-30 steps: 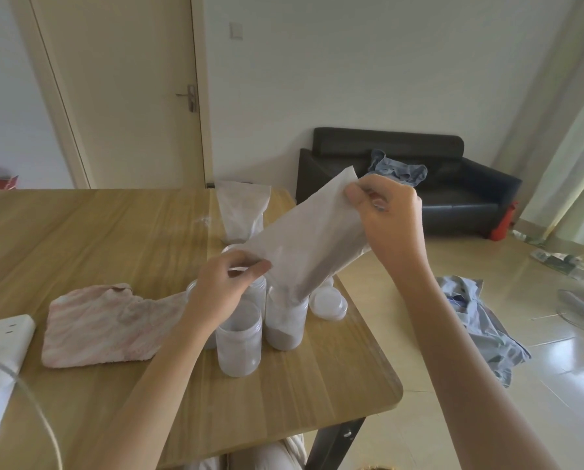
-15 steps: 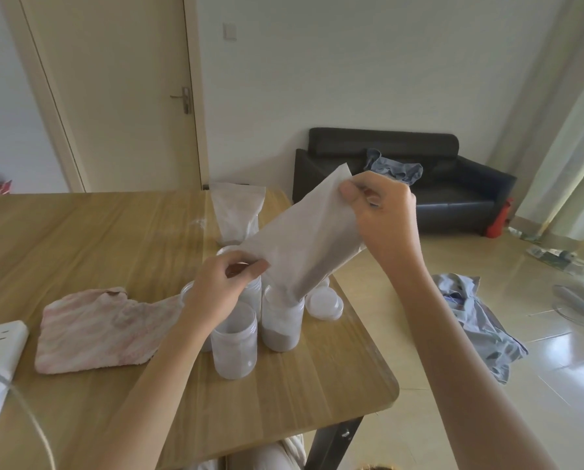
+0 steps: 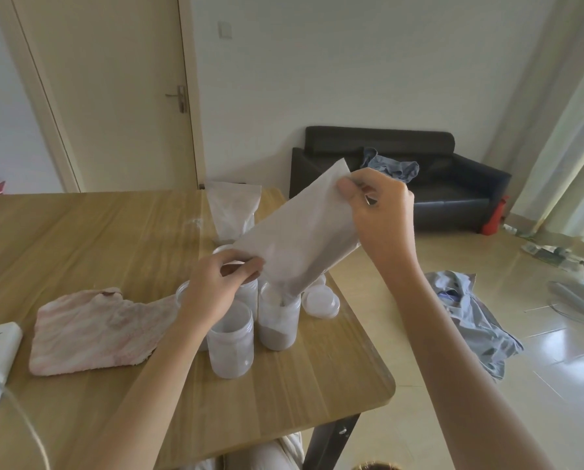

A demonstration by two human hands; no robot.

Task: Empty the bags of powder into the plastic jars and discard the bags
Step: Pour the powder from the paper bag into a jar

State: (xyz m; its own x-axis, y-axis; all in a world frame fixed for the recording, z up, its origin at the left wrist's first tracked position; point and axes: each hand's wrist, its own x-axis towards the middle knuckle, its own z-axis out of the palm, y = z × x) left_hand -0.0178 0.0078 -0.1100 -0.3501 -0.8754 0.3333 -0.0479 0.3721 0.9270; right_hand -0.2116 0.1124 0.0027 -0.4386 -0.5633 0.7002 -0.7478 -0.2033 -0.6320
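2 hands are used so the bag (image 3: 297, 239) is kept steeply tilted: its raised closed end is pinched by the right hand (image 3: 377, 212), its lower edge by the left hand (image 3: 216, 286), mouth draining into the jar (image 3: 278, 317) directly beneath.

No legible text, label, brand, number or sign appears on any surface in view; the tilted translucent plastic bag (image 3: 297, 239) and the clear round plastic jars (image 3: 230, 337) beneath it bear no readable printing.
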